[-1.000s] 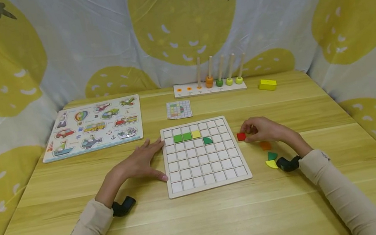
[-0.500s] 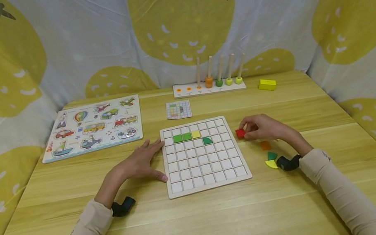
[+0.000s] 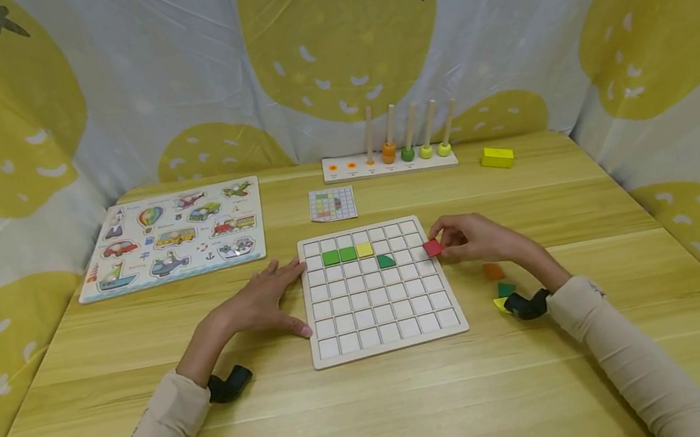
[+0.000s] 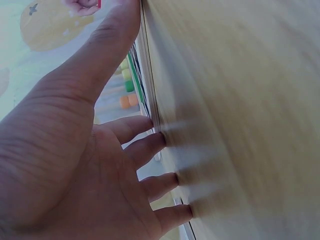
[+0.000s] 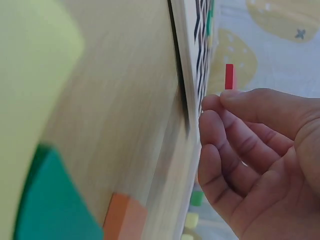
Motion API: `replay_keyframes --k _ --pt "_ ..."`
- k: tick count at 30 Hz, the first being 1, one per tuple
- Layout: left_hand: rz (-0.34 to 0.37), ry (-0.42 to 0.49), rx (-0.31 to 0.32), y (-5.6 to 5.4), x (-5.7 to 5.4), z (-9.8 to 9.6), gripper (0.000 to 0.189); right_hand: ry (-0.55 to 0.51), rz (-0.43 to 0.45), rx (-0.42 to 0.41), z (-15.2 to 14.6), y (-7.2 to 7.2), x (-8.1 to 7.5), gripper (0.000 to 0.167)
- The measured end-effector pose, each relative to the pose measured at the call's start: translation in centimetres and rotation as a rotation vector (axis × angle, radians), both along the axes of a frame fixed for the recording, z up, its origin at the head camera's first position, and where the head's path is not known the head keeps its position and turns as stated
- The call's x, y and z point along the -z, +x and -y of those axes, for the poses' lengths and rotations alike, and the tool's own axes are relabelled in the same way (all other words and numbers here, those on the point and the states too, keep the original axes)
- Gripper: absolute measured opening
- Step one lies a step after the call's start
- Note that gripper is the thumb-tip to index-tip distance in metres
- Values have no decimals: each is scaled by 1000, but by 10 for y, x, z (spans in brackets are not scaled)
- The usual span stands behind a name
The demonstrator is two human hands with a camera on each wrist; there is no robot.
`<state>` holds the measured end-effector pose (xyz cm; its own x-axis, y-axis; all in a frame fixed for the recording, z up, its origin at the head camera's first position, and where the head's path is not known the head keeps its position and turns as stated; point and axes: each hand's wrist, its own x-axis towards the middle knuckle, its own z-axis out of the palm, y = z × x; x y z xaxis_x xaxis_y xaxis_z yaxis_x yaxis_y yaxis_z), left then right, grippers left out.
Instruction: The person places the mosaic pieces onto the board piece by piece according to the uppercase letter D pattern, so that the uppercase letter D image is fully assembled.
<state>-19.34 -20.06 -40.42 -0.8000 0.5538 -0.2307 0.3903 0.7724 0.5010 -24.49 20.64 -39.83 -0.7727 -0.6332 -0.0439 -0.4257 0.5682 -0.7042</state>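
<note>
A white grid board point(image 3: 374, 352) lies mid-table, with two light green square tiles point(image 3: 339, 255), a yellow square tile point(image 3: 365, 249) and a dark green quarter-round tile point(image 3: 386, 261) in its cells. My left hand point(image 3: 259, 301) rests at the board's left edge, its fingers spread and the thumb at the lower left side. Between thumb and index finger, my right hand point(image 3: 476, 237) pinches a red square tile point(image 3: 432, 248), which overlaps the board's right edge in the head view. In the right wrist view the red tile point(image 5: 229, 76) sticks up past the fingertips.
Orange point(image 3: 494, 271), green point(image 3: 506, 289) and yellow point(image 3: 501, 306) pieces lie by the right wrist. Behind the board are a small pattern card point(image 3: 332, 204) and a peg stand point(image 3: 389, 161). A vehicle puzzle point(image 3: 171, 238) lies back left, a yellow block point(image 3: 497, 157) back right.
My right hand has moved left with the red tile, from beside the board to over its right edge. The left hand has stayed in place.
</note>
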Motion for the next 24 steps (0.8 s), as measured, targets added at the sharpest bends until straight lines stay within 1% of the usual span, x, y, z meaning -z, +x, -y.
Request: replay_keyframes --k 10,16,20,24 --pt "5 -5 -5 0 1 0 113 16 -26 -45 22 3 -3 24" --pt "2 -9 -6 0 0 0 113 55 -46 -75 38 4 -2 22" --pt "7 -10 -7 -1 0 0 114 71 -32 -90 47 5 -1 22" --pt "7 -6 -6 0 1 0 114 81 -24 -124 55 6 0 24"
